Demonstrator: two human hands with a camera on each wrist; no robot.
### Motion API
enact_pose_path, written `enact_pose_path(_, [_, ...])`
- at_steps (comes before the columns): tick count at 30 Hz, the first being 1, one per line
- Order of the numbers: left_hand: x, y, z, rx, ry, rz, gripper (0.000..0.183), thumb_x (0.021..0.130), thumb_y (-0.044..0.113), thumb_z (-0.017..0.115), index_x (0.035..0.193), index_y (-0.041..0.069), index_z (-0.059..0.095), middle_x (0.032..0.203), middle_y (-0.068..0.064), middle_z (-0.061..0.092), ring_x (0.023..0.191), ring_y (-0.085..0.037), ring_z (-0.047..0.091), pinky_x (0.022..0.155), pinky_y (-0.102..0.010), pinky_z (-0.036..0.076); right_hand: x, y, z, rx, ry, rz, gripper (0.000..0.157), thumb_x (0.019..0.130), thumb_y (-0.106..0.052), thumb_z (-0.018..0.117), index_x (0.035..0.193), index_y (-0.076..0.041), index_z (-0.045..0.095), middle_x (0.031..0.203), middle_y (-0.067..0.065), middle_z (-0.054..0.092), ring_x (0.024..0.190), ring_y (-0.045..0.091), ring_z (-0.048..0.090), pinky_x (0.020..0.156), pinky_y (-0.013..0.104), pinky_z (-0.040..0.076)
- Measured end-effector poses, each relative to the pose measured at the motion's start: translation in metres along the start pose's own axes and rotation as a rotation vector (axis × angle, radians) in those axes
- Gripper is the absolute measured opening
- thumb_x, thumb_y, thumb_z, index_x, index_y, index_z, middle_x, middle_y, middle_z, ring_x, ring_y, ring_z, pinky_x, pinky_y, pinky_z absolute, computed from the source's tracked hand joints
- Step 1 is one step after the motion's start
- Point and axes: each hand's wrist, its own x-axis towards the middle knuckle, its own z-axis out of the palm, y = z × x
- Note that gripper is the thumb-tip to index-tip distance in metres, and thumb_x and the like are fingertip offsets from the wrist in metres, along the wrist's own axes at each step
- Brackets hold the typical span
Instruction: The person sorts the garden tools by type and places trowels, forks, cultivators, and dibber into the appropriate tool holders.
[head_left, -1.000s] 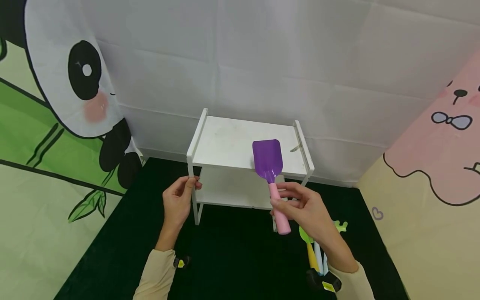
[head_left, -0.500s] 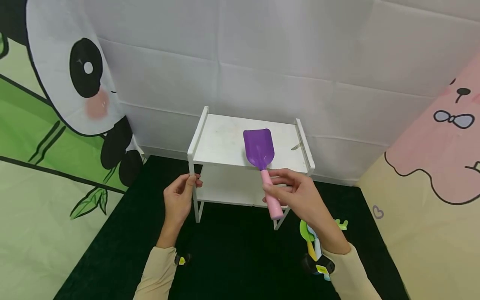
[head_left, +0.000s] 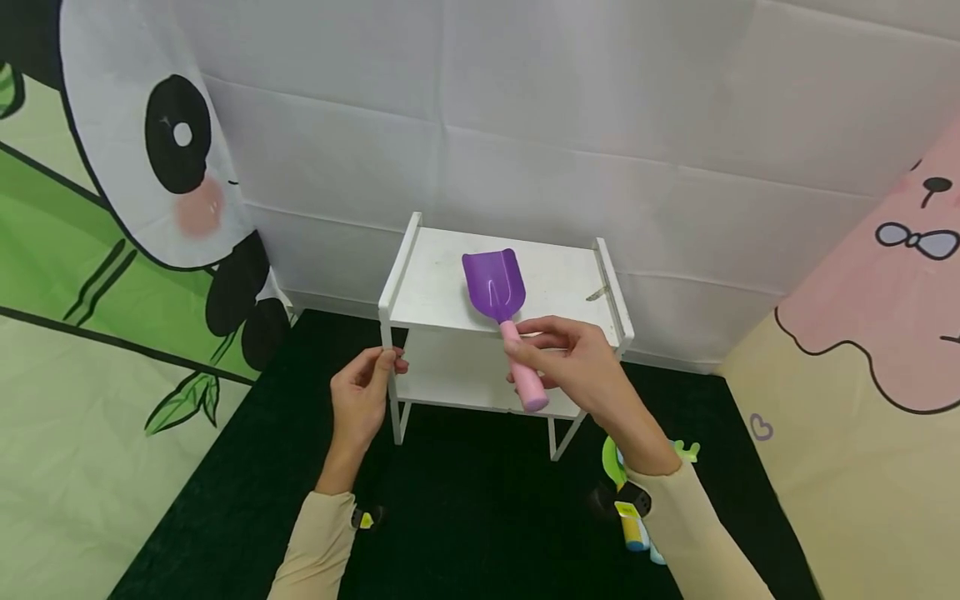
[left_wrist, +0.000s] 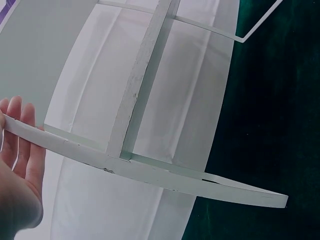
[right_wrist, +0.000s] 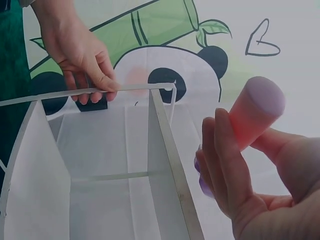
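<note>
My right hand [head_left: 573, 360] pinches the pink handle of a toy shovel [head_left: 495, 285] with a purple scoop. In the head view the scoop overlaps the top board of a small white two-tier shelf [head_left: 438, 275], its tip pointing away from me. In the right wrist view the handle's end [right_wrist: 267, 95] faces the camera, and the scoop is mostly hidden behind the fingers. My left hand [head_left: 360, 396] pinches the shelf's front left leg just below the top board. The left wrist view shows the fingers [left_wrist: 35, 165] wrapped at this white bar [left_wrist: 135, 175].
More toy tools [head_left: 632, 525], with green, yellow and light blue parts, lie on the dark green carpet [head_left: 480, 517] by my right forearm. A white cloth wall [head_left: 525, 125] stands behind the shelf. Printed panels flank it, a panda [head_left: 198, 208] left and a pink figure [head_left: 877, 308] right.
My right hand has carried the shovel left and away from me, so the scoop now overlaps the top board. My left hand keeps its grip on the leg.
</note>
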Motion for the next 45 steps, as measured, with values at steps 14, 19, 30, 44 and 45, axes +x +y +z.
enact_pose_path(14, [-0.001,0.0,0.001,0.004,0.002,0.002,0.018,0.104,0.001,0.058,0.101,-0.013,0.069,0.093,-0.03,0.071,0.085,-0.008,0.071,0.087,-0.018,0.054,0.022,-0.015,0.006,0.005,-0.01,0.029,0.043,0.095,-0.033,0.076,0.126,-0.005,0.067,0.105,0.014,0.075,0.085,0.028,0.077,0.077,0.038,0.062])
enact_pose_path(19, [-0.001,0.0,-0.001,0.015,0.005,-0.006,0.018,0.104,0.001,0.058,0.101,-0.012,0.07,0.092,-0.03,0.071,0.085,-0.006,0.07,0.086,-0.018,0.054,0.032,-0.019,0.009,0.011,-0.016,0.05,0.043,0.094,-0.034,0.077,0.122,-0.003,0.067,0.1,0.014,0.076,0.085,0.028,0.076,0.076,0.037,0.062])
enact_pose_path(30, [0.0,0.001,-0.003,0.011,-0.004,-0.023,0.019,0.104,0.002,0.058,0.102,-0.013,0.069,0.094,-0.032,0.071,0.085,-0.005,0.07,0.088,-0.02,0.055,0.054,-0.032,0.013,-0.017,0.006,0.101,0.043,0.091,-0.036,0.079,0.117,-0.002,0.069,0.096,0.014,0.075,0.079,0.021,0.07,0.074,0.03,0.06])
enact_pose_path(44, [-0.001,0.003,-0.002,0.016,-0.001,-0.011,0.018,0.104,0.0,0.058,0.102,-0.013,0.07,0.093,-0.031,0.071,0.085,-0.005,0.071,0.087,-0.018,0.054,0.072,-0.039,0.029,-0.065,0.041,0.096,0.039,0.091,-0.036,0.08,0.113,-0.005,0.073,0.1,0.011,0.072,0.076,0.018,0.069,0.078,0.038,0.062])
enact_pose_path(45, [-0.001,0.003,-0.002,0.017,0.0,-0.009,0.018,0.104,0.0,0.058,0.101,-0.013,0.07,0.093,-0.031,0.071,0.085,-0.005,0.071,0.087,-0.018,0.054,0.074,-0.039,0.03,-0.07,0.045,0.093,0.039,0.091,-0.037,0.08,0.112,-0.005,0.073,0.101,0.01,0.072,0.077,0.019,0.069,0.078,0.037,0.062])
